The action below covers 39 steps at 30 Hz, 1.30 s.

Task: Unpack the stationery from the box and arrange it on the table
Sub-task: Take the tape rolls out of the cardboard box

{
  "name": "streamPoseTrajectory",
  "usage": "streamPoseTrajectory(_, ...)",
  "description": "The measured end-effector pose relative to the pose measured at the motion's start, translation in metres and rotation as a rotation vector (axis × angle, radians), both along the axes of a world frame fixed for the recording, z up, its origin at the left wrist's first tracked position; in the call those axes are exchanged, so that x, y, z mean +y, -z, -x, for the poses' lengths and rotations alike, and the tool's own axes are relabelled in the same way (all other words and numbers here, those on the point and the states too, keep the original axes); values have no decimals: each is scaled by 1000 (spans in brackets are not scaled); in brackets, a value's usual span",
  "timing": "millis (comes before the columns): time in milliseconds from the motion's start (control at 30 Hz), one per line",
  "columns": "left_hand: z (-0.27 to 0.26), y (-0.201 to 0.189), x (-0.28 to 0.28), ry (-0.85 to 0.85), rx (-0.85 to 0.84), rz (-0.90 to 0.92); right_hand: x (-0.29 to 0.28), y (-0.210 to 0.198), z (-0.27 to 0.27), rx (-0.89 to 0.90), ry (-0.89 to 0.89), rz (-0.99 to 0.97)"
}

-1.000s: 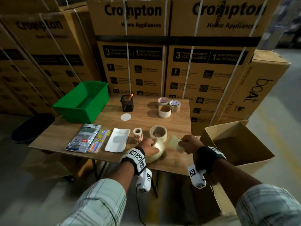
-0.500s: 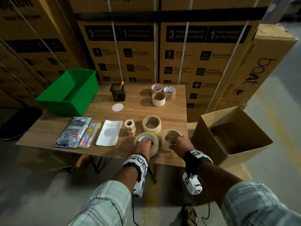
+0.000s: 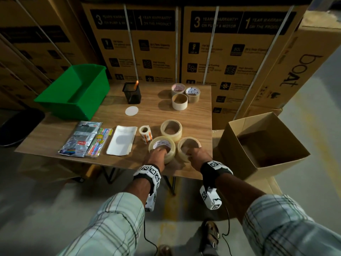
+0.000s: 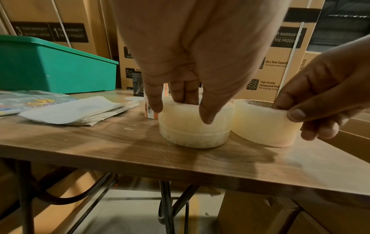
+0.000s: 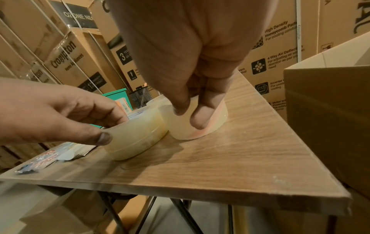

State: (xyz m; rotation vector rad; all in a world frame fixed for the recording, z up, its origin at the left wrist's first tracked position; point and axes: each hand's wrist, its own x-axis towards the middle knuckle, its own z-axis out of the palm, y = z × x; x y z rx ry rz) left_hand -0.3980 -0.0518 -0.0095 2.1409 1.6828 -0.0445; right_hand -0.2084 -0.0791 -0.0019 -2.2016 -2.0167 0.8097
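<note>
Hands each pinch a clear tape roll on the table [image 3: 193,115]: left hand [image 3: 157,155] grips the labelled roll [image 3: 162,147], right hand [image 3: 198,156] the plain roll [image 3: 188,146], seemingly touching.

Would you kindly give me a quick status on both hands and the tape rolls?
Left hand grips left tape roll; right hand pinches right tape roll. Both rolls flat on table. Nothing obstructing.

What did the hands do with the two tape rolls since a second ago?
Both rolls were tilted up in the hands; now the left roll and right roll lie flat, side by side. The left hand and right hand still pinch their rims. Everything else stayed put.
</note>
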Motion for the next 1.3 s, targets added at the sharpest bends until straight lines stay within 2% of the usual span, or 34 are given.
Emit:
streamPoseTrajectory(167, 4, 1, -9, 15, -77, -44, -11, -8, 0, -11, -27, -12)
streamPoseTrajectory(333, 16, -7, -24, -27, -165, -133, -27, -13, 4, -54, 21, -234)
streamPoseTrajectory(567, 48, -41, -40, 2, -156, -48, -40, -26, 29, 43, -49, -225)
streamPoseTrajectory(800, 69, -54, -52, -65, -100, -21, -37, -19, 38, 157, -194, -201)
streamPoseTrajectory(1033, 101, -64, -55, -143, -121, -65, -29, -23, 86, 222, -278, -287)
streamPoseTrajectory(1300, 151, -61, -22, -158, -204, -67, -1, -37, 145, 172, -361, -329)
